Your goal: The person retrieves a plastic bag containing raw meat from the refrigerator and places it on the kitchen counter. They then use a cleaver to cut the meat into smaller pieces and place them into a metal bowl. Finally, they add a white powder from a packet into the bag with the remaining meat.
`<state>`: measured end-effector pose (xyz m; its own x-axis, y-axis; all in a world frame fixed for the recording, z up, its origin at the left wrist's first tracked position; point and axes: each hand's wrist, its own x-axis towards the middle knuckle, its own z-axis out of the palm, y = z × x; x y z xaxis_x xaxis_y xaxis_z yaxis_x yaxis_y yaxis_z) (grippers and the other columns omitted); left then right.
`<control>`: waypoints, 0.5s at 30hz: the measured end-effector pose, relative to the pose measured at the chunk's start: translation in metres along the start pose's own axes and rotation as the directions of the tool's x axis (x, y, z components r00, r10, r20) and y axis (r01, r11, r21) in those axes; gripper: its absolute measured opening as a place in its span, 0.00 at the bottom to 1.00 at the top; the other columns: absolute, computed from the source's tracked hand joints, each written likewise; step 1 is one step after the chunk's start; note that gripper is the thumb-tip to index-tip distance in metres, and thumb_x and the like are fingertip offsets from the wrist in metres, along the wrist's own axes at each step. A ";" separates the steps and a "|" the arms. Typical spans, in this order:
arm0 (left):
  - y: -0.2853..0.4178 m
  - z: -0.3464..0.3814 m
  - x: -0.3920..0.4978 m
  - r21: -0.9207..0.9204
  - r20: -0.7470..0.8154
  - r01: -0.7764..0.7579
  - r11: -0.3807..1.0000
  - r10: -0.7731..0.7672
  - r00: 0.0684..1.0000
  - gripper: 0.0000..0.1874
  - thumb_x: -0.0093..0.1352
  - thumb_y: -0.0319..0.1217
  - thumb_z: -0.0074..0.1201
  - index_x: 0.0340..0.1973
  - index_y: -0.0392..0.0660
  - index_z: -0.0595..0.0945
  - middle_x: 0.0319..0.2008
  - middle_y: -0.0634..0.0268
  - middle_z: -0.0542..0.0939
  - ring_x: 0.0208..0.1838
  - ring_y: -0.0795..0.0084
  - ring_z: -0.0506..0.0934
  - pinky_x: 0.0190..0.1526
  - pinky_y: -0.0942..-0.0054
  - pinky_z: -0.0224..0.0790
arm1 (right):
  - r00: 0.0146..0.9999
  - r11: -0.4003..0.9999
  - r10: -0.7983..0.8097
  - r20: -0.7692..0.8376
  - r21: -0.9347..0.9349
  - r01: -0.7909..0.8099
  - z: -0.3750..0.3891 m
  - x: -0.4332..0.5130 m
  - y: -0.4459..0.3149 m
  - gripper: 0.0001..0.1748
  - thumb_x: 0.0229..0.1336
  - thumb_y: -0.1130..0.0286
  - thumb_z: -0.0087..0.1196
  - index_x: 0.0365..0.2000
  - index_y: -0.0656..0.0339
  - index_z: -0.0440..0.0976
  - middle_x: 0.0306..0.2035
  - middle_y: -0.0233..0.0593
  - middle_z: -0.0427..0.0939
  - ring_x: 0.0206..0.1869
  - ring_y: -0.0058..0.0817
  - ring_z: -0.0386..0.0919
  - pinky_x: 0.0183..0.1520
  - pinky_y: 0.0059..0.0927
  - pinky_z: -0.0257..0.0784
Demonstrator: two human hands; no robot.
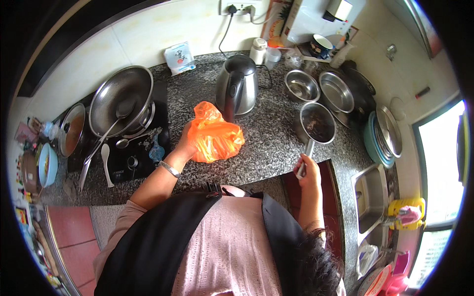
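Observation:
My left hand (pixel 188 142) grips an orange plastic bag (pixel 216 135) over the granite worktop, in front of the kettle; the bag hides most of the fingers and its contents. On the right, my right hand (pixel 309 169) is closed around the handle of a small metal saucepan (pixel 317 124). Dark brown matter, too unclear to name, lies in the bottom of that pan. A steel electric kettle (pixel 237 88) with a black lid and handle stands just behind the bag.
A wok (pixel 122 100) with a metal spatula (pixel 111 129) sits on the gas hob at left, beside a glass lid (pixel 72 129). Steel bowls (pixel 301 86) stand behind the saucepan. The sink (pixel 370 199) is at far right. A salt-like packet (pixel 179 59) leans against the wall.

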<state>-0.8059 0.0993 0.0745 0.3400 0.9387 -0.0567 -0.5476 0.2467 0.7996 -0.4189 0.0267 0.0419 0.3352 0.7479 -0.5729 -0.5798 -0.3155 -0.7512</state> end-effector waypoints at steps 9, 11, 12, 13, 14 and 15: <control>0.031 0.011 -0.040 0.357 -0.107 -0.028 0.934 0.071 0.992 0.27 0.68 0.29 0.56 0.61 0.41 0.68 0.57 0.60 0.73 0.58 0.70 0.73 0.60 0.66 0.66 | 0.331 -0.021 -0.923 0.196 -0.885 0.466 0.004 -0.030 -0.046 0.16 0.55 0.66 0.62 0.43 0.61 0.74 0.35 0.38 0.72 0.38 0.28 0.71 0.42 0.32 0.70; 0.034 0.012 -0.051 0.471 -0.037 -0.146 0.870 0.186 0.982 0.35 0.62 0.34 0.65 0.62 0.41 0.67 0.58 0.60 0.73 0.59 0.70 0.72 0.60 0.67 0.66 | 0.328 -0.001 -0.900 0.286 -0.756 0.654 0.057 -0.043 -0.043 0.16 0.55 0.69 0.62 0.44 0.60 0.75 0.37 0.38 0.73 0.38 0.31 0.72 0.44 0.33 0.70; 0.034 0.009 -0.057 0.436 -0.077 -0.133 0.890 0.184 0.980 0.37 0.61 0.36 0.67 0.62 0.41 0.67 0.58 0.61 0.73 0.59 0.71 0.72 0.60 0.67 0.66 | 0.471 0.123 -0.802 0.369 -0.669 0.733 0.087 -0.047 -0.037 0.16 0.54 0.70 0.62 0.44 0.60 0.75 0.39 0.40 0.73 0.38 0.30 0.73 0.45 0.32 0.71; 0.036 0.006 -0.060 0.395 -0.106 -0.124 0.910 0.179 0.978 0.39 0.59 0.37 0.68 0.62 0.41 0.67 0.58 0.61 0.73 0.60 0.71 0.71 0.60 0.68 0.66 | 0.545 0.209 -0.693 0.472 -0.592 0.779 0.109 -0.035 -0.025 0.17 0.54 0.70 0.62 0.44 0.61 0.76 0.40 0.42 0.74 0.37 0.31 0.74 0.45 0.32 0.71; 0.040 0.003 -0.062 0.459 -0.104 -0.070 0.886 0.132 0.986 0.41 0.59 0.43 0.68 0.63 0.40 0.66 0.59 0.61 0.72 0.61 0.71 0.70 0.63 0.68 0.62 | 0.512 0.130 -0.652 0.559 -0.583 0.802 0.136 -0.025 -0.008 0.17 0.56 0.65 0.61 0.44 0.63 0.76 0.41 0.41 0.77 0.40 0.28 0.77 0.44 0.30 0.73; 0.042 0.006 -0.062 0.464 -0.107 -0.093 0.881 0.160 0.981 0.42 0.59 0.46 0.67 0.63 0.40 0.65 0.59 0.61 0.72 0.62 0.71 0.70 0.63 0.68 0.61 | 0.541 0.135 -0.599 0.591 -0.591 0.795 0.166 -0.029 0.001 0.20 0.56 0.62 0.62 0.45 0.64 0.76 0.40 0.43 0.77 0.40 0.28 0.77 0.44 0.31 0.74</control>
<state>-0.8452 0.0502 0.1148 0.1640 0.9864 0.0086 -0.1597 0.0179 0.9870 -0.5526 0.1013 0.1122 0.0900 0.9383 0.3339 0.6277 0.2068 -0.7505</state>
